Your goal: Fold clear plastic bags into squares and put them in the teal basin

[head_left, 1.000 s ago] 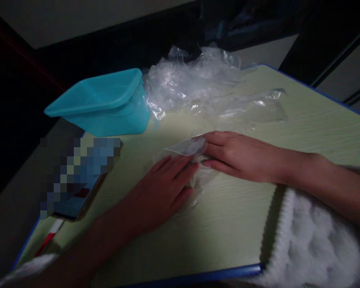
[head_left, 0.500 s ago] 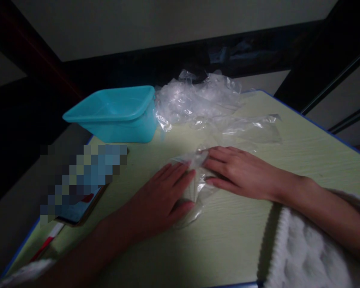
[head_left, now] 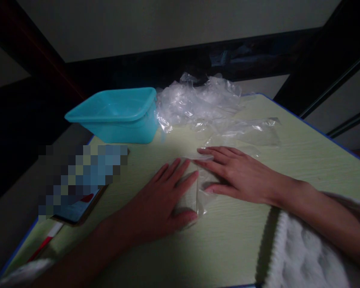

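Note:
A small clear plastic bag (head_left: 198,192) lies flat in the middle of the pale green table (head_left: 234,248). My left hand (head_left: 162,204) rests palm down on its left part, fingers stretched out and slightly apart. My right hand (head_left: 237,176) lies flat on its right part, fingers extended and pressing the plastic down. Both hands meet over the bag, fingertips nearly touching. Most of the bag is hidden under them.
A turquoise plastic tub (head_left: 117,114) stands at the back left of the table. Beside it lies a heap of crumpled clear bags (head_left: 198,102), with one flat clear bag (head_left: 252,132) nearer. A phone (head_left: 78,200) lies at the left edge. White fluffy fabric (head_left: 303,256) covers the near right corner.
The right hand has let the lifted plastic edge drop and now lies flat on it. Both hands have flattened the bag against the table. The view has tilted up slightly.

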A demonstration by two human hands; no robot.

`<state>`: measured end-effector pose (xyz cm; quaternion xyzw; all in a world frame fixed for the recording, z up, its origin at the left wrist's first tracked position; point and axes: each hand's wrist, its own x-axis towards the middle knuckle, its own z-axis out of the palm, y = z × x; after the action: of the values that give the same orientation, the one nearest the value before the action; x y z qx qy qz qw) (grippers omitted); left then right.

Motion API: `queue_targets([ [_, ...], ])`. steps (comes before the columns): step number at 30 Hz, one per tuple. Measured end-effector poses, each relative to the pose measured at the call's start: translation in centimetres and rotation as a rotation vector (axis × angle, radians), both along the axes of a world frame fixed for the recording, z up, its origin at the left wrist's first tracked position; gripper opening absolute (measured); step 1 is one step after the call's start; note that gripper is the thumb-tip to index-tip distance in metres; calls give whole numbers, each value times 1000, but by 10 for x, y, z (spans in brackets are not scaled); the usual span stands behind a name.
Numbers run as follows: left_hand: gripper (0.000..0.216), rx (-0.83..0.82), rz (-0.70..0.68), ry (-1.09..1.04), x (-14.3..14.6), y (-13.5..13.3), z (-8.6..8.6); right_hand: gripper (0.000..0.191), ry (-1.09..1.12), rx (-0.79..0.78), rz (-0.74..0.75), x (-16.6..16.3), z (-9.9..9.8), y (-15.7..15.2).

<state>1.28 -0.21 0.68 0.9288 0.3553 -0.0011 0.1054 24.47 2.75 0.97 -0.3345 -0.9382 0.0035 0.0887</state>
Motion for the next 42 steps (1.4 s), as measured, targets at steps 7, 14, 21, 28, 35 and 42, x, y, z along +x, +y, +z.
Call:
queue_targets([
  [7,72,27,-69,-11,1,-4,2,48,169,122,2,-2,6,1],
  [14,73,34,-126,-41,5,-8,2,44,163,142,36,-5,5,0],
  [21,75,-26,-122,-5,8,-13,8,46,76,216,-169,-2,-6,2],
  [28,74,-41,-109,-37,9,-12,9,44,61,305,-278,3,-16,6],
  [35,64,28,-83,-43,6,-7,6,25,268,213,-125,-1,2,2],
  [42,46,156,13,-78,2,-3,-3,19,334,170,127,-3,5,-2],
])
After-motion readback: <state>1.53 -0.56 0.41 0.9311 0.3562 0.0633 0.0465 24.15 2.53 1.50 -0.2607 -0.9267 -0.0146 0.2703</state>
